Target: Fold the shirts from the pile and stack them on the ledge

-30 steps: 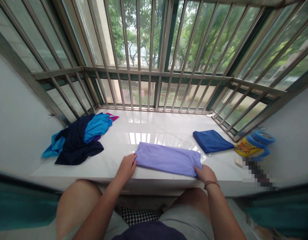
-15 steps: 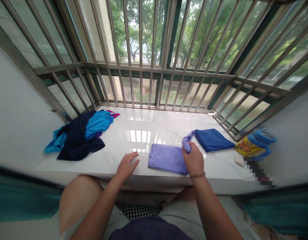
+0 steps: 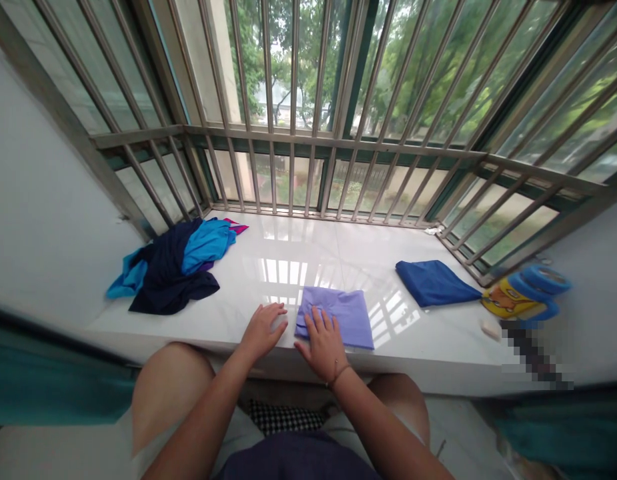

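- Lavender cloth [image 3: 353,327] is lying as a compact folded rectangle near the front edge of the white window ledge [image 3: 308,243], roughly between the person's knees; it is probably sitting there because both arms are reaching that spot easily.
- Right hand [image 3: 324,340] is resting palm down over the left part of the cloth, fingers spread and flat; its grip is pinching nothing and seems to be pressing the layers, perhaps keeping the creases near the left edge from lifting.
- Left hand [image 3: 262,330] is hovering or resting just beside the cloth's left edge, fingers parted, its grip holding nothing; whether it is touching the ledge is hard to tell. It seems to be waiting close by, ready to support that edge.
- Dark blue cloth [image 3: 433,283] is lying flat and folded to the right, well apart from the lavender one, probably set aside there to stay neat.
- Blue-and-yellow jug [image 3: 521,293] is standing beyond it near the right wall; the cloth's pointed corner is reaching its side, though contact is unclear.
- Small pale object [image 3: 491,329] and a pixelated dark item [image 3: 535,357] are lying in front of the jug.
- Loose clothes [image 3: 163,267] are heaping up at the far left, unfolded.
- Metal bars [image 3: 294,67] are blocking the ledge's far side.
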Demonstrator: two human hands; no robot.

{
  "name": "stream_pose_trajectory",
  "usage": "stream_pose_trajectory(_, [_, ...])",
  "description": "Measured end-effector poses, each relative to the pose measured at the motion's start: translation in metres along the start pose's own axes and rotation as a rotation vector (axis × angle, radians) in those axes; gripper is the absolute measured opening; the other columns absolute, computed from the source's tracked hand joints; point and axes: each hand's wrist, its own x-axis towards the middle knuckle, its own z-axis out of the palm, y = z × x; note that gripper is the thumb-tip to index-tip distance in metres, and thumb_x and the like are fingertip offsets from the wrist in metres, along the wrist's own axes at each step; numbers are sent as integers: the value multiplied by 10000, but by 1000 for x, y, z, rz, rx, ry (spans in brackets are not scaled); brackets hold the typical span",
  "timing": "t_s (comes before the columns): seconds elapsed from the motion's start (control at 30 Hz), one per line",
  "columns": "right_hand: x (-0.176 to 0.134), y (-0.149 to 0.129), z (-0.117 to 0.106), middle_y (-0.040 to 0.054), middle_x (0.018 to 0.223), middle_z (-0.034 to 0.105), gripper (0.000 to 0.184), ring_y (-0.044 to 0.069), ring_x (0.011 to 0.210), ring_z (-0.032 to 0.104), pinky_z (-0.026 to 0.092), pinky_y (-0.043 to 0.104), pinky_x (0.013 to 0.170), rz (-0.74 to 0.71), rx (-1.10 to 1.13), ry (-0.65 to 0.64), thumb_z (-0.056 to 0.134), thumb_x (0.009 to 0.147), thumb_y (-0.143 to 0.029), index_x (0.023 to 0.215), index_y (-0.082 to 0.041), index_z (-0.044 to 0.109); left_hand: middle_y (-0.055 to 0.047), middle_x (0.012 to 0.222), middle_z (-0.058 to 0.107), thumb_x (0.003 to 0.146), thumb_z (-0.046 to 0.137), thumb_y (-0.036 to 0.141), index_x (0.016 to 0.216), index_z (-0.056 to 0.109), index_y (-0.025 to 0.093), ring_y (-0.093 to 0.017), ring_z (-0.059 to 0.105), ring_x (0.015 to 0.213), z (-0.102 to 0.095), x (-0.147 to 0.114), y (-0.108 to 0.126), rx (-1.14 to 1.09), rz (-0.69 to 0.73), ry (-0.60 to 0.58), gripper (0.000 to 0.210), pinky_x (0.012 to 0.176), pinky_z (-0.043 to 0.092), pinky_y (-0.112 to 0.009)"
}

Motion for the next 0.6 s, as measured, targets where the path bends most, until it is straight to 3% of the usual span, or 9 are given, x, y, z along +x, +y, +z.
stream_pose_trajectory(0.1, [-16, -2, 2, 175, 1743, 352, 812, 446, 1575, 354, 322, 644, 1248, -79, -31, 3, 776, 935, -485, 1639, -217, 474, -103, 1511, 674, 1027, 569, 414, 1293, 725, 261, -289, 597, 1436, 1, 0, 0, 17, 8, 0, 345, 1286, 341, -601])
stream_pose_trajectory(0.2, [-30, -4, 1, 123, 1625, 549, 488, 348, 1437, 556, 493, 502, 1139, -126, -41, -3, 645, 1004, -204, 1488, -263, 634, -109, 1506, 677, 1034, 557, 423, 1287, 730, 257, -298, 603, 1430, 2, 0, -1, 33, 16, 10, 349, 1280, 352, -610])
stream_pose_trajectory(0.3, [-35, 2, -18, 81, 1424, 717, 430, 266, 1232, 700, 559, 393, 1042, -85, 108, -28, 542, 998, -111, 1357, -280, 710, -108, 1501, 682, 1034, 556, 433, 1264, 740, 265, -303, 606, 1426, 5, 0, -3, 58, 30, 21, 340, 1272, 365, -613])
stream_pose_trajectory(0.37, [-31, 13, -45, 70, 1283, 777, 396, 264, 1147, 737, 573, 376, 1010, 59, 302, 48, 537, 990, -161, 1323, -269, 722, -105, 1498, 684, 1034, 553, 433, 1246, 747, 270, -306, 606, 1427, 6, 0, -4, 75, 40, 25, 330, 1268, 372, -616])
stream_pose_trajectory(0.47, [-19, 44, -97, 70, 1092, 806, 326, 291, 1022, 758, 593, 391, 918, 325, 579, 248, 551, 1023, -403, 1224, -240, 748, -102, 1499, 684, 1035, 547, 419, 1232, 749, 270, -312, 607, 1426, 8, -1, -5, 95, 54, 24, 319, 1267, 371, -625])
stream_pose_trajectory(0.6, [-1, 110, -162, 103, 1072, 808, 536, 294, 988, 740, 587, 411, 921, 495, 730, 499, 651, 936, -638, 1178, -172, 757, -109, 1492, 688, 1016, 563, 392, 1221, 752, 264, -322, 615, 1417, 10, -1, -4, 115, 55, 34, 307, 1262, 377, -630])
